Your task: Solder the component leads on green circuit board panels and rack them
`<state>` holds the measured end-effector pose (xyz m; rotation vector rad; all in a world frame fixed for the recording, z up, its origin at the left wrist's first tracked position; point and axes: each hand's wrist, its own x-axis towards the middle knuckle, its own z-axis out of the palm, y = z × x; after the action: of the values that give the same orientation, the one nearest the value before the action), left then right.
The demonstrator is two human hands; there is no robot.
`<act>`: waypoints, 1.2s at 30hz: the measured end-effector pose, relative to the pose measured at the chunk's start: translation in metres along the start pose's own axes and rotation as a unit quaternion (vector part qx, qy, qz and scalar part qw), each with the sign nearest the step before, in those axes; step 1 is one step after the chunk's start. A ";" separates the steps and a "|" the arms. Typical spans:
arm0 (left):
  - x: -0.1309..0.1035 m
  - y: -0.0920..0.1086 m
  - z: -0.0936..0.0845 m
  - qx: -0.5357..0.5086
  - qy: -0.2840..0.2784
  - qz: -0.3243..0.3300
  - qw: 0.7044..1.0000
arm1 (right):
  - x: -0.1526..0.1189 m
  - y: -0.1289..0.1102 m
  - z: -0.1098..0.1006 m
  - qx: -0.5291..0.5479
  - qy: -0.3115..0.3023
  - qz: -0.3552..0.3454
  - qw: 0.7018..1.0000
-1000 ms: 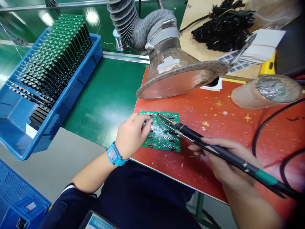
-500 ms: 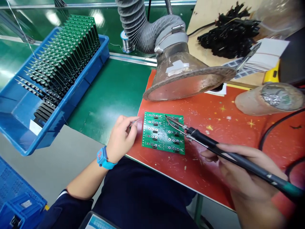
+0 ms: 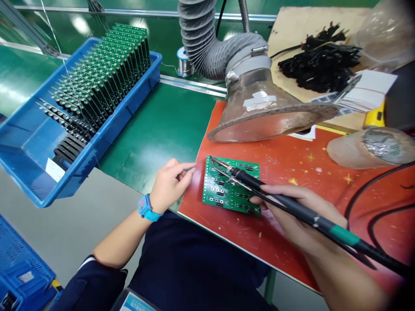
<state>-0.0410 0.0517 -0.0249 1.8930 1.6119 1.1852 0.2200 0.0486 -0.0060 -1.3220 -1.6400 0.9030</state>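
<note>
My right hand [image 3: 298, 216] is wrapped round a soldering iron [image 3: 285, 205] with a black and green handle and a thin metal tube along its tip. The iron's tip reaches the upper left corner of a green circuit board [image 3: 231, 203], which lies on the red mat and carries rows of small black parts. A fingertip of that hand is at the board's right edge. Left of the board, my left hand [image 3: 171, 183], with a blue watch [image 3: 147, 208] on the wrist, is closed in a pinch. Whatever lies between its finger and thumb is too small to make out.
A fume hood [image 3: 259, 112] on a grey hose overhangs the red mat [image 3: 282, 168]. At left a blue bin [image 3: 129, 103] holds several upright circuit boards [image 3: 110, 65]. A solder spool [image 3: 184, 65], black cable bundle [image 3: 319, 60] and tilted holder [image 3: 345, 149] stand around.
The iron's tip has moved left across the board to its upper left corner, my right hand following. The thin wire seen earlier in my left fingers no longer shows clearly. The view has shifted slightly.
</note>
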 end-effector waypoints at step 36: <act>0.007 0.004 0.008 -0.011 -0.026 -0.027 0.999 | 0.004 0.012 -0.007 -0.036 -0.066 -0.095 0.993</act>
<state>-0.0329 0.0589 -0.0242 1.8397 1.6050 1.1182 0.2305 0.0549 -0.0130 -1.1499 -1.8821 0.8387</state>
